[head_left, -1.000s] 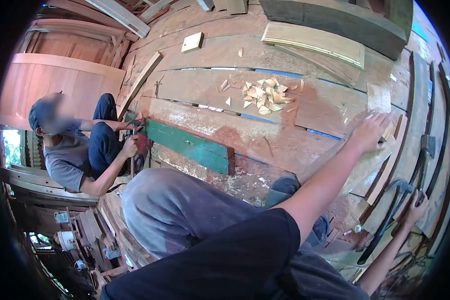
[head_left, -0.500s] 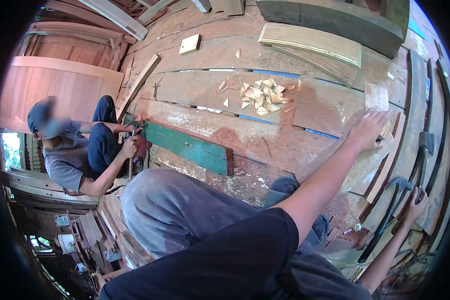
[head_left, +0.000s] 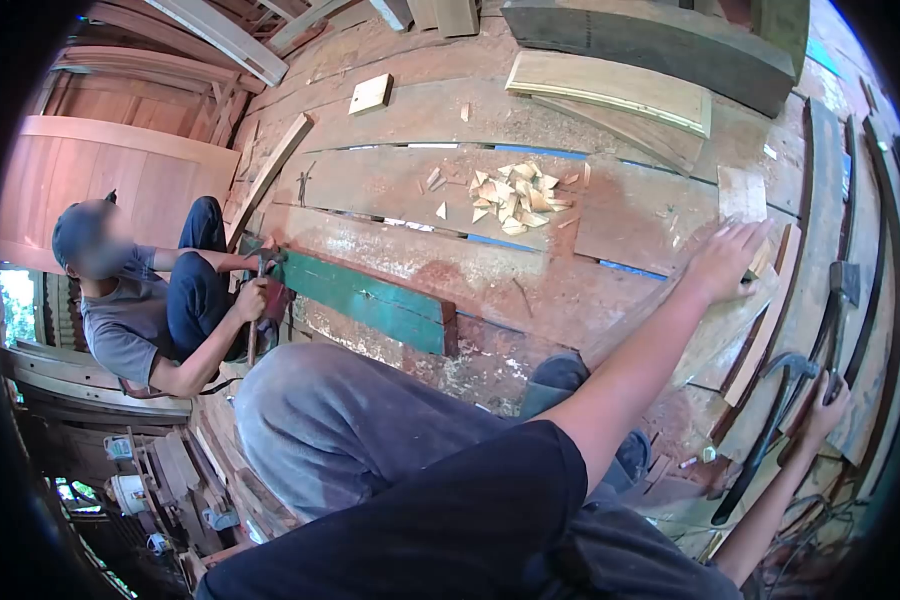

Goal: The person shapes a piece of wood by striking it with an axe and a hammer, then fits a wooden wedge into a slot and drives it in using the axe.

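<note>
My left hand (head_left: 722, 264) reaches out over the plank floor, its fingers and thumb around a small pale wooden block (head_left: 759, 260) that they partly cover. That block sits close to a long narrow wood strip (head_left: 763, 318). At the right, my right hand (head_left: 827, 408) grips the lower handle of a hammer with a blocky dark metal head (head_left: 844, 281), which points away from me. Beside it lies a claw hammer (head_left: 770, 440) with a black handle, its head near my right fingers.
A co-worker (head_left: 135, 310) squats at the left, holding another hammer (head_left: 257, 300) by a green-painted beam (head_left: 365, 295). Triangular wood offcuts (head_left: 515, 197) are heaped mid-floor. Boards (head_left: 610, 90) and a thick dark beam (head_left: 650, 50) lie beyond; long dark strips (head_left: 820, 190) line the right.
The whole scene has shifted slightly to the left in view. Both my hands keep nearly the same positions and holds.
</note>
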A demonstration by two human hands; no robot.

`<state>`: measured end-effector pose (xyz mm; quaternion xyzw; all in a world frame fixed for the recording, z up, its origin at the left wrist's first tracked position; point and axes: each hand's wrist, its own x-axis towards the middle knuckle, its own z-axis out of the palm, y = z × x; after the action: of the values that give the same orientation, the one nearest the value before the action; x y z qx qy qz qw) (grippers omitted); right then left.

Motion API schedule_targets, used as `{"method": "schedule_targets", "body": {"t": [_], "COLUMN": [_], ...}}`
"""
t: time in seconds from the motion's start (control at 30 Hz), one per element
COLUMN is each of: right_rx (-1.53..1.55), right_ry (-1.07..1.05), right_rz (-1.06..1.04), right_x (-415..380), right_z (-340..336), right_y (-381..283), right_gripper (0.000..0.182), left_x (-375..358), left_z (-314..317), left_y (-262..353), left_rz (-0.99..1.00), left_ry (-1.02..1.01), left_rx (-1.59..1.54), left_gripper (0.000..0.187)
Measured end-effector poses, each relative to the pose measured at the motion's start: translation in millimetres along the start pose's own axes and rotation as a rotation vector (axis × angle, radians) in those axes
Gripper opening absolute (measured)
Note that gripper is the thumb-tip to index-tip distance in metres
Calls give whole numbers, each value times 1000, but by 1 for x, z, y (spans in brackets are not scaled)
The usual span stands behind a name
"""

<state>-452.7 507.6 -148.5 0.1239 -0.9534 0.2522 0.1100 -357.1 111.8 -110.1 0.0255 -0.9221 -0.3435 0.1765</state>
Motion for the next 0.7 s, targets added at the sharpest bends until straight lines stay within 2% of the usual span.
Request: {"method": "schedule_targets", "body": {"t": [0.7], "right_rx": [12], "right_ry": [5], "right_rz": [13], "right_x": [-1], "right_z": [-1], "right_y": [-4], "right_gripper": [40], "left_x": [1], "left_z": [-6], "left_y": [4], "left_rz": [-43], "left_ry": [-62], "left_rx": [14], "left_gripper": [104]}}
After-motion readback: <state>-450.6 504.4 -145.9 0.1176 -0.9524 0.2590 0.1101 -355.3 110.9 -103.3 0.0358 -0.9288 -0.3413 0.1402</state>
